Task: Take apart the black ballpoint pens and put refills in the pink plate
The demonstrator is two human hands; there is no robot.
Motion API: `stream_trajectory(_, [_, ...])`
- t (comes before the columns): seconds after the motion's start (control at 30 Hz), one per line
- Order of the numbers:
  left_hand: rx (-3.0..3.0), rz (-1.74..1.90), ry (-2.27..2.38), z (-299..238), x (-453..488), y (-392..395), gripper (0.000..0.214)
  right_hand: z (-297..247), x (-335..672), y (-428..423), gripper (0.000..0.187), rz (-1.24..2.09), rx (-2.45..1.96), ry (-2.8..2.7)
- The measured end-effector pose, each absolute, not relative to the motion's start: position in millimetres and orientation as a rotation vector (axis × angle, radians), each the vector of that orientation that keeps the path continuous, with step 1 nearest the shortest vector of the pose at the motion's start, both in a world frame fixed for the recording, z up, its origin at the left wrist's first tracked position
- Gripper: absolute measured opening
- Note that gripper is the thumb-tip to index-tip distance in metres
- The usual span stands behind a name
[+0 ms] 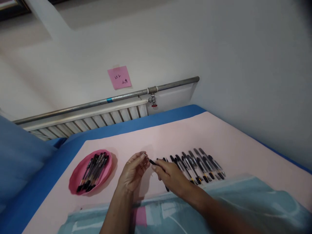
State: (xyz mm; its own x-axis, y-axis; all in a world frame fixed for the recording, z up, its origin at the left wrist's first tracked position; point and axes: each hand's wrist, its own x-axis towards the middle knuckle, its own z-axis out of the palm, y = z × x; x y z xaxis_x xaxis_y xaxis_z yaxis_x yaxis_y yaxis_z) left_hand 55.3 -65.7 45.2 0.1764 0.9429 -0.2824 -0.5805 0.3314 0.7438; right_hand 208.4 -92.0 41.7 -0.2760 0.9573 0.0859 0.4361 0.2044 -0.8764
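Observation:
A pen (152, 162) with a dark body is held in the air between my two hands, above the pink table surface. My left hand (134, 171) pinches its thin, light far end between thumb and fingertips. Closed around the black part from the right is my right hand (172, 175), which hides most of it. Just right of that hand, several black and clear pens (192, 165) lie side by side in a slanted row; the hand covers some of the nearest ones. More assembled-looking pens (94, 172) fill a pink bowl (72, 180) to the left of my left hand.
The pink sheet (151, 136) lies over a blue cover (146, 123). A crumpled teal cloth (243, 195) runs along the near edge. Behind stand a radiator (92, 122) and a metal pipe (131, 95); a pink note (119, 77) is on the wall. Blue fabric (19, 162) hangs at left.

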Motion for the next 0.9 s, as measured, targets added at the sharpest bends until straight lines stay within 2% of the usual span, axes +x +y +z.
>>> stream_trajectory(0.23, [0.618,1.174,0.832,43,66,-70,0.017,41,207,-92,0.03,0.934,-1.342,-1.807])
stream_trajectory(0.47, [0.614,1.273,0.856,42,77,-74,0.019,40,208,-93,0.019,0.795,-1.405,-1.798])
stream_trajectory(0.67, [0.627,1.286,0.898,38,81,-74,0.017,42,211,-95,0.019,0.656,-1.496,-1.935])
stream_trajectory(0.8, [0.633,1.31,0.881,35,85,-74,0.017,43,210,-94,0.016,0.732,-1.479,-1.865])
stream_trajectory(0.9, [0.63,1.307,0.828,35,85,-75,0.016,45,208,-94,0.022,0.94,-1.433,-1.738])
